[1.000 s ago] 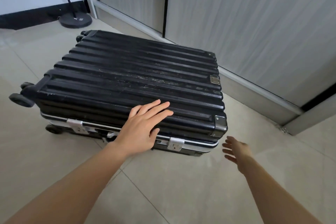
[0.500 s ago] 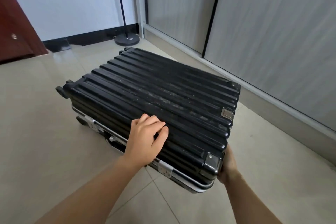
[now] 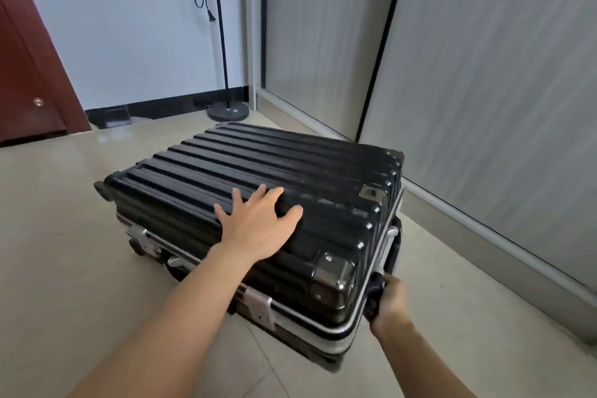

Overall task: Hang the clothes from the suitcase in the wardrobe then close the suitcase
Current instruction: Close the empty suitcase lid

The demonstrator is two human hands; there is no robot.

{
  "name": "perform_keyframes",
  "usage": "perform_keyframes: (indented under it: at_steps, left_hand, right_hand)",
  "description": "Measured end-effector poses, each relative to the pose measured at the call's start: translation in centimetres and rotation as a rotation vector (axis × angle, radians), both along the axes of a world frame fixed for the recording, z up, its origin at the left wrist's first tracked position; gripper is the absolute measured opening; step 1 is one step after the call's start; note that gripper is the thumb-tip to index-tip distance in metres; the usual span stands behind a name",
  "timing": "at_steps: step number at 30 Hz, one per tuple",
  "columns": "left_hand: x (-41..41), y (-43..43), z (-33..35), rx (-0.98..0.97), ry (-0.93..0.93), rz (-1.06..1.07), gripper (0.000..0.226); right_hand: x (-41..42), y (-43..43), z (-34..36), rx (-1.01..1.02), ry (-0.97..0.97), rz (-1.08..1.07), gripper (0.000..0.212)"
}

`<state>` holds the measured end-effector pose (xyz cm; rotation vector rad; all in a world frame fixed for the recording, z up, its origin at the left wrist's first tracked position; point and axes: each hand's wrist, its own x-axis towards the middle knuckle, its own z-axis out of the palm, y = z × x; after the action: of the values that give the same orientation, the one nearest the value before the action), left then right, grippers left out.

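Observation:
A black ribbed hard-shell suitcase point(image 3: 200, 171) lies flat and closed on the tiled floor, with silver latches point(image 3: 260, 305) along its near side. My left hand point(image 3: 258, 223) rests flat on the lid, fingers spread. My right hand point(image 3: 389, 302) is curled around the dark handle point(image 3: 392, 247) on the suitcase's right end, near the front corner. The grey sliding wardrobe doors point(image 3: 484, 90) stand closed just behind and to the right of the suitcase. No clothes are visible.
A black floor-lamp stand point(image 3: 228, 111) with a dangling cord stands in the corner behind the suitcase. A dark red door point(image 3: 29, 90) is at the far left. The wardrobe's bottom rail point(image 3: 484, 236) runs along the floor on the right.
The suitcase has turned so its right end faces me more. My left hand went from curled to flat on the lid. My right hand slid onto the end handle.

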<state>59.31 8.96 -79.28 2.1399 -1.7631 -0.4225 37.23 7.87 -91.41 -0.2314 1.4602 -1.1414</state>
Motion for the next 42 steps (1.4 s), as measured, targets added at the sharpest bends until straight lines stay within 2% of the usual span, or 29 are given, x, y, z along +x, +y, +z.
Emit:
perform_keyframes:
  at_steps: [3,7,9,12,16,18,20,23,26,28,31,35,37,39,40,42]
  left_hand:
    - [1.7,-3.0,4.7,0.084,0.076,0.087,0.076]
    - [6.2,-5.9,11.0,0.18,0.232,0.164,0.111]
    - [8.0,-5.7,13.9,0.234,0.297,0.149,0.105]
    - [11.1,-4.9,19.1,0.28,0.428,0.098,0.091]
    - [15.9,-3.2,25.4,0.213,0.673,0.115,0.069]
    - [18.1,-2.4,27.3,0.183,0.641,0.152,0.064]
    - [20.2,-1.9,28.5,0.144,0.561,0.239,0.051]
    - [23.4,-1.4,30.2,0.106,0.469,0.375,0.039]
    - [27.5,-2.0,31.6,0.111,0.359,0.47,0.032]
    - [30.5,-2.0,31.7,0.14,0.329,0.499,0.043]
    - [35.2,-0.4,31.2,0.236,0.412,0.509,0.069]
    - [40.3,1.4,30.8,0.383,0.534,0.455,0.069]
    - [41.4,1.3,30.9,0.438,0.426,0.378,0.069]
    - [42.4,0.9,31.3,0.4,0.22,0.301,0.076]
    - [43.3,0.5,31.5,0.383,0.15,0.274,0.083]
    - [45.3,-0.1,32.0,0.404,0.061,0.236,0.096]
  right_hand:
    - [0.9,-2.6,5.8,-0.051,0.179,0.044,0.031]
    - [3.1,-5.9,13.2,-0.086,0.305,0.136,0.029]
    - [4.7,-6.8,15.7,-0.079,0.329,0.146,0.034]
    - [8.4,-7.8,22.1,-0.042,0.35,0.233,0.015]
    - [14.6,-10.0,30.1,-0.037,0.376,0.318,0.011]
    - [17.9,-10.9,33.5,-0.032,0.392,0.374,0.006]
    - [20.9,-11.5,36.1,-0.036,0.422,0.45,0.014]
    - [25.8,-12.6,39.8,-0.068,0.495,0.624,0.019]
    - [31.9,-14.4,43.3,-0.097,0.607,0.826,0.016]
    - [36.0,-15.4,44.5,-0.144,0.643,0.959,0.015]
    - [41.7,-15.5,44.3,-0.113,0.679,1.138,0.016]
    - [46.8,-16.3,44.0,-0.042,0.855,1.341,0.041]
    - [48.0,-17.5,44.9,-0.049,1.093,1.509,0.053]
    - [49.4,-18.6,45.8,-0.092,1.347,1.639,0.07]
    - [50.7,-19.2,46.3,-0.089,1.355,1.695,0.079]
    - [53.2,-19.8,46.0,-0.039,1.203,1.793,0.089]
